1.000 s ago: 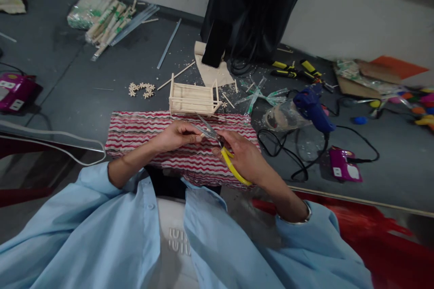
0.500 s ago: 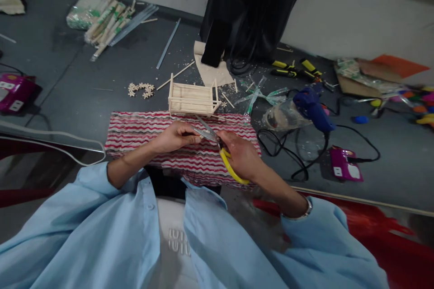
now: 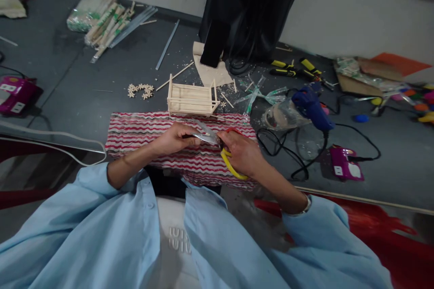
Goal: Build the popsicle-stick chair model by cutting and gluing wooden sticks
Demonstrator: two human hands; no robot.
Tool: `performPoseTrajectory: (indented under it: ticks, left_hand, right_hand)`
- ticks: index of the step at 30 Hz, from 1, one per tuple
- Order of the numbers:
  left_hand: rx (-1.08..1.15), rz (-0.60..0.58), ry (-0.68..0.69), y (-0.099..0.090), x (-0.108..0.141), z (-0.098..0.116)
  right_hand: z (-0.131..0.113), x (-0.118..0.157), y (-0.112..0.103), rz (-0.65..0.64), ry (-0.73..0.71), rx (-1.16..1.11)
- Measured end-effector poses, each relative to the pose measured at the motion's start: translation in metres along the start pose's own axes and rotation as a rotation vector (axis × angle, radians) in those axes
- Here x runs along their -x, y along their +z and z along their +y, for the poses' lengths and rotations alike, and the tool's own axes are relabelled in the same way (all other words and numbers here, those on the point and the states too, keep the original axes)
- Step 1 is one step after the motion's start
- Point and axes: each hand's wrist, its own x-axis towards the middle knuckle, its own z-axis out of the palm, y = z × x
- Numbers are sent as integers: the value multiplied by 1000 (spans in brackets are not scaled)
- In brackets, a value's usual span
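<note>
My right hand (image 3: 242, 152) is closed around the handles of a pair of scissors (image 3: 207, 137), with a yellow loop below the palm and a bit of red above the fingers. The metal blades stand apart and point left. My left hand (image 3: 176, 139) is closed in a pinch at the blade tips. What it pinches is mostly hidden; only a small pale bit shows by the blades. Both hands are over a red-and-white wavy-striped cloth (image 3: 142, 123). Just beyond them stands a small frame of thin wooden sticks (image 3: 193, 99).
Small wooden flower shapes (image 3: 140, 90) lie left of the frame. Bundled sticks (image 3: 108, 25), a glue stick (image 3: 167, 45) and a phone (image 3: 215, 44) are farther back. To the right are a blue glue gun (image 3: 312, 106) with its cord, a purple box (image 3: 346, 162) and yellow-black tools (image 3: 285, 68).
The scissors have turned slightly in my right hand, and red on the upper handle now shows. My left hand stays pinched at nearly the same spot.
</note>
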Motion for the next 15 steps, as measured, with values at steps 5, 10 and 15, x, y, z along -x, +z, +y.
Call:
performPoseTrajectory:
  ticks: [5,10,15]
  left_hand:
    - [-141,15,78,-1,0,-2]
    - [-186,35,118,-1,-1,-4]
    - [-131,33,140,1,0,-6]
  right_hand:
    - [-1,-2,-1,-5,-9,-10]
    - [-11,-2,-6,-57,49,5]
    - [-16,-1,-8,-51,28,53]
